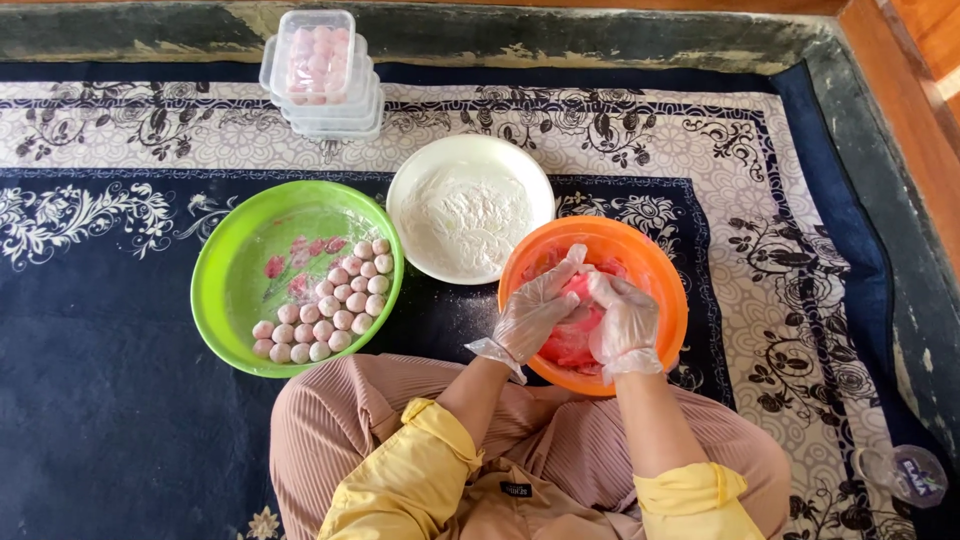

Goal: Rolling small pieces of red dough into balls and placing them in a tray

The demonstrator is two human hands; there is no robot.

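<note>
A person sits cross-legged on a dark blue patterned rug (120, 400) with both hands inside a round orange plastic bowl (660, 275) that rests just in front of the knees. Both hands wear thin clear plastic gloves. The left hand (535, 312) and the right hand (622, 318) press together around a lump of soft pink dough (578, 300); the fingers of both hands are curled and closed on it, touching each other over the lump. More pink dough lies in the bottom of the orange bowl beneath the hands.

To the left sits a round lime-green plastic bowl (230, 270) holding many small pale pink dough balls (330, 310) gathered along its right and lower side, with a few flat pink smears behind them. Between and behind the 2 coloured bowls stands a round white bowl (410, 180) of white flour (468, 215). Further back, near the rug's edge, is a stack of clear rectangular plastic boxes (318, 75), the top one showing pink balls inside. A clear plastic cup (905, 475) lies at the lower right.
</note>
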